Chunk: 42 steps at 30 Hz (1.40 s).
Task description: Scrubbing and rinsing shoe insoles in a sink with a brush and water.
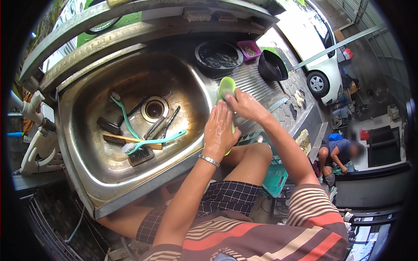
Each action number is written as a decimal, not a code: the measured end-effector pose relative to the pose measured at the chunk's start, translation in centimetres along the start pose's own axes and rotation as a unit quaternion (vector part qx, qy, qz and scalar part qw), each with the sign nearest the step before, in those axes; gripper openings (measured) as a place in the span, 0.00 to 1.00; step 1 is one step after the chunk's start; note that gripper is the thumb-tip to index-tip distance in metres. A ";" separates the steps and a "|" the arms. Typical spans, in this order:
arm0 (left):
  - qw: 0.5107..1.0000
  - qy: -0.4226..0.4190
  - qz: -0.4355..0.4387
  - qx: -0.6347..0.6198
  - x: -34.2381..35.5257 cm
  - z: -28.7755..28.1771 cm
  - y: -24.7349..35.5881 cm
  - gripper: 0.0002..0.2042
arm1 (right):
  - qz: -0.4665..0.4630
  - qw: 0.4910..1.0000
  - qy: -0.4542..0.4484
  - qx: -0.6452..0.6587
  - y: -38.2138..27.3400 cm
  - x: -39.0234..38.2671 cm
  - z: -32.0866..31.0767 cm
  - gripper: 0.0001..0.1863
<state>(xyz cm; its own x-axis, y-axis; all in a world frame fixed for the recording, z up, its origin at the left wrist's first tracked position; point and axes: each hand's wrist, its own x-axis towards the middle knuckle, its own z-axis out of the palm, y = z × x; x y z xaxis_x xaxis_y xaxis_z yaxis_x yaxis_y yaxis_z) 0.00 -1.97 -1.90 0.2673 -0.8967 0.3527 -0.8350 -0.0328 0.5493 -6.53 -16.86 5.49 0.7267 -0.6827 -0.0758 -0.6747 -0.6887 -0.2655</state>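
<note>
A lime-green insole, long and rounded at the end, is held at a slant by the sink's right side. My left hand, wet and wearing a metal-banded watch at the wrist, lies along it with fingers straight and together. Over the upper part curl the closed fingers of my right hand; a greyish patch shows by its fingertips, and whether a small tool is there I cannot tell. In the sink basin rest two teal-handled brushes, a wooden-backed brush and several dark brushes.
Beyond my hands, a round black basin of water, a pink tray and a black bucket stand on the ribbed drainboard. A teal crate sits by my knee. Another person crouches at far right, near a white car.
</note>
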 end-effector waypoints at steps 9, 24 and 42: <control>0.999 -0.034 -0.023 -0.013 0.0 -0.7 -0.3 0.36 | 0.023 0.990 -0.100 -0.095 -0.2 3.2 1.6 0.29; 0.999 0.006 -0.005 -0.040 0.7 0.7 1.0 0.34 | -0.100 0.945 -0.038 -0.310 2.5 5.4 1.7 0.24; 0.997 -0.071 -0.025 -0.034 1.3 -1.1 2.0 0.37 | -0.055 0.977 -0.048 -0.203 2.3 6.6 2.3 0.29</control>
<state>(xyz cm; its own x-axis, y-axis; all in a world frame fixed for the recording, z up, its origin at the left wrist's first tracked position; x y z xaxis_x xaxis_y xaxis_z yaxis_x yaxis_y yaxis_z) -0.81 -2.76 0.51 0.2331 -0.9483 0.2154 -0.7863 -0.0535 0.6155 -3.05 -22.38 2.19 0.7933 -0.5867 -0.1627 -0.5736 -0.8098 0.1235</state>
